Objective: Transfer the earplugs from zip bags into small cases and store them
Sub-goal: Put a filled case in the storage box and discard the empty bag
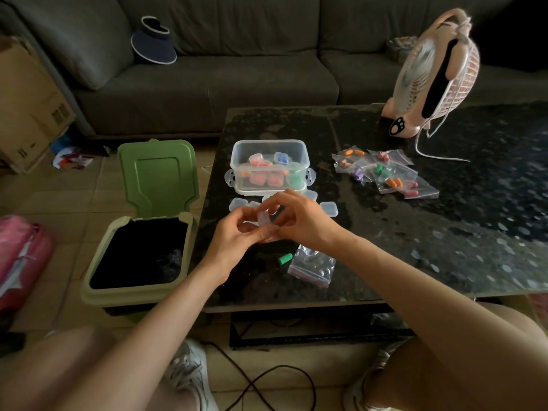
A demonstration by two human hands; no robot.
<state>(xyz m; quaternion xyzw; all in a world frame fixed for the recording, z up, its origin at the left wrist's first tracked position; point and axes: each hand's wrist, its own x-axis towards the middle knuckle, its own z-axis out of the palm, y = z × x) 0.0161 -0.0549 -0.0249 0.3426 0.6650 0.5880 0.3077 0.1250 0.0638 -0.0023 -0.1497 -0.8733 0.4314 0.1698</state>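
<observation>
Dark table (444,232) under both hands. Green-lidded bin (118,296) stands open, outboard of the left hand (234,235). Clear storage box (268,141) just beyond the hands, part full of filled cases. Pile of zip bags (385,173) with earplugs lies well beyond and outboard of the right hand (302,221). One emptied zip bag (311,266) sits just nearer the body than the right hand. Spare cases (329,209) lie between the hands and the box.

Both hands meet above the table and pinch one small case (264,221) between curled fingertips; can't tell if its lid is open or what's inside.

Green earplug (285,258) lies loose on the table, just below the hands and beside the emptied bag.

Step judged: opening or loading the case. To do it well, steady the base with the left, pry the lid with the right thumb, and keep it low over the table so a dropped plug doesn't roll off. Pick up the loose plug, press the lid fully shut, then box it.
</observation>
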